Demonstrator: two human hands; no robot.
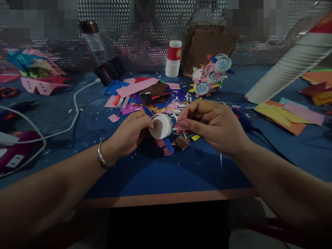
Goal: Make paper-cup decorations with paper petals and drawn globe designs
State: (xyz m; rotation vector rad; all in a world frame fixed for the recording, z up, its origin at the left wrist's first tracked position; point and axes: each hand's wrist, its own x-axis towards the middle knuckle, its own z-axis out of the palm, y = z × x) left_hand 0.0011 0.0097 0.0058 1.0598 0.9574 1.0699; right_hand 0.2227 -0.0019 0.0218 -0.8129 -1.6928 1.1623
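Note:
My left hand (131,133), with a metal bangle on the wrist, is closed around a small white paper cup (160,126) held on its side, its bottom facing me. My right hand (212,124) is just right of the cup, fingers pinched on a small pink paper piece (181,125) near the cup's rim. Both hands hover low over a blue-covered table (160,173). Coloured paper scraps (168,145) lie directly under the cup.
A heap of coloured paper sheets (147,91) lies behind the hands. A stack of red-and-white cups (173,58) and decorated cups (212,74) stand at the back. A long cup stack (290,65) leans at the right. White cable (75,110) runs on the left. Paper sheets (290,116) lie right.

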